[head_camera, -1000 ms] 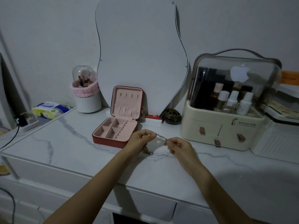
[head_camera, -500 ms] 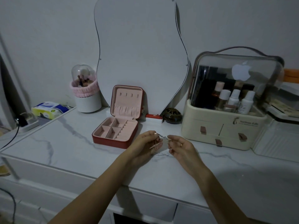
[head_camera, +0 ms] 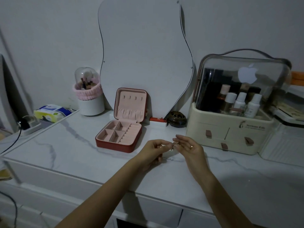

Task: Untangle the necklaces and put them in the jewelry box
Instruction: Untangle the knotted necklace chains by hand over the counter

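Head view: tangled necklaces pinched between left hand and right hand, above the marble top, a loose strand trailing below the pinch. Jewelry box open to the left beyond the grip, compartments apparently bare. Untangling seemingly unfinished; nothing stowed yet.

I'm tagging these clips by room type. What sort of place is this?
Most likely a bedroom dressing table. A wavy-edged mirror leans on the wall, a clear-lidded cosmetics organizer holds bottles, and a cup of makeup brushes stands beside an open jewelry box.
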